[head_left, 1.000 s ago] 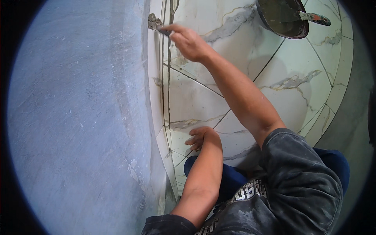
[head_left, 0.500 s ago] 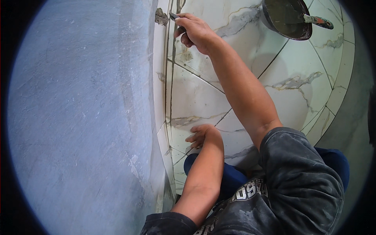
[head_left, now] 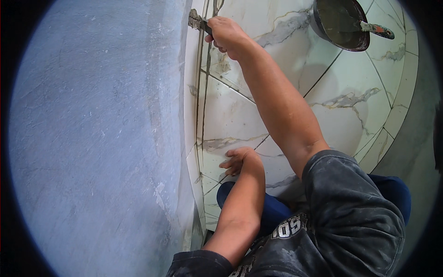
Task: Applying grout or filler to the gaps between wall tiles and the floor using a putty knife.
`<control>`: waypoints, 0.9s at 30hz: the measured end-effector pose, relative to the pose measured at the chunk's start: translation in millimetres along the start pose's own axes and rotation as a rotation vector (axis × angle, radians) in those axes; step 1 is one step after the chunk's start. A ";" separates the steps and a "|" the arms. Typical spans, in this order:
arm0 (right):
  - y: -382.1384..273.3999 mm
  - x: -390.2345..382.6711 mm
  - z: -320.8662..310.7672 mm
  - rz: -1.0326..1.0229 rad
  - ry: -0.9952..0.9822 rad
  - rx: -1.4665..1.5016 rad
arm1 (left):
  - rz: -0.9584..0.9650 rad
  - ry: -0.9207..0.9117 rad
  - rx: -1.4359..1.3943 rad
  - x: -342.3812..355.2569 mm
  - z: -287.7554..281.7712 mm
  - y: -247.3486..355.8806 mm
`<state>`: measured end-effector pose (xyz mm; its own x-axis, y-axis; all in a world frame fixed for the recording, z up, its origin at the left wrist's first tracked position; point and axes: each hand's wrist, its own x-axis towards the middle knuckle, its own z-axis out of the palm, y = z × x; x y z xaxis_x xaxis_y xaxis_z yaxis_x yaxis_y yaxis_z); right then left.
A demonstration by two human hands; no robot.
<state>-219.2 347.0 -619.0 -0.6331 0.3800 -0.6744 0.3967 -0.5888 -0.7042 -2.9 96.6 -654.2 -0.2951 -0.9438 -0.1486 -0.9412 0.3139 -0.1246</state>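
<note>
My right hand (head_left: 227, 36) is closed around a small dark flat tool (head_left: 206, 27), its exact kind partly hidden by the fingers. The tool's tip meets a rough grey-brown patch (head_left: 194, 19) on the pale skirting tile (head_left: 190, 60) at the foot of the wall. Just beside it runs the dark joint between skirting and floor. Closer to me, my left hand (head_left: 240, 159) rests on the marble-patterned floor tiles (head_left: 228, 111) with its fingers apart and holds nothing.
A blue-grey plastered wall (head_left: 97, 138) fills the left side. At the far right a dark bowl (head_left: 318, 23) holds murky greyish liquid, and a red-and-black tool handle (head_left: 380, 31) sticks out over its rim. My blue-trousered knee (head_left: 224, 191) is close to my left hand.
My right hand has turned and shifted slightly, bringing the tool's tip against the grey-brown patch. My left hand stays on the floor. The whole view has shifted a little.
</note>
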 end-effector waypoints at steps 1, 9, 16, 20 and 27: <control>-1.1 -1.3 -1.3 0.031 -0.027 0.082 | -0.001 0.001 -0.002 1.7 1.2 -1.2; -10.1 -17.6 -12.5 0.044 -0.133 0.218 | 0.000 0.020 0.030 -1.4 -1.1 -0.3; -6.7 -13.9 -22.3 0.041 -0.024 0.232 | -0.002 0.029 0.047 3.1 5.5 -2.2; -7.5 -3.5 -8.6 0.060 -0.027 0.096 | 0.003 0.028 0.041 -2.1 6.5 -1.9; -24.8 -20.1 -8.3 0.080 -0.138 0.224 | 0.009 0.075 0.009 2.1 4.8 -2.3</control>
<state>-210.8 359.9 -589.8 -0.6962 0.2340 -0.6786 0.3019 -0.7622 -0.5726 -0.5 94.4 -659.0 -0.3157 -0.9458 -0.0757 -0.9369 0.3234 -0.1329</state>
